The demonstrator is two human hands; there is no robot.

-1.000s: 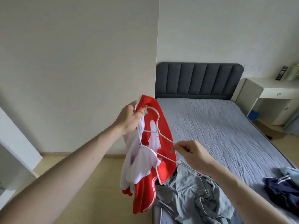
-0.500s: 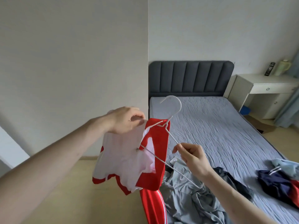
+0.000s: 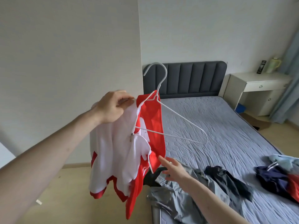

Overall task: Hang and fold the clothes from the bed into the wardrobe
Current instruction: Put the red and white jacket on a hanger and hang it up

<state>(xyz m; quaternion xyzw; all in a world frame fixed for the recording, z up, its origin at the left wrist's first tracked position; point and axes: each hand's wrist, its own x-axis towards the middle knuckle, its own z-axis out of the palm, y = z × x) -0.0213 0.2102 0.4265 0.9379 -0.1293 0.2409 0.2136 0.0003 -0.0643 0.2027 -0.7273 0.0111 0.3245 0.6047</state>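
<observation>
the left hand [image 3: 113, 105] pinches the collar of the red and white jacket [image 3: 129, 146] at 10 o'clock, likely to steady it while one white hanger [image 3: 163, 117] sits half threaded, its far shoulder bare toward 3 o'clock. the right hand [image 3: 173, 168], fingers spread and holding nothing, reaches for the hem. on the bed [image 3: 218, 126]: one grey garment [image 3: 174, 201], one dark garment [image 3: 229, 178], one navy and red heap [image 3: 275, 177] at 4 o'clock.
</observation>
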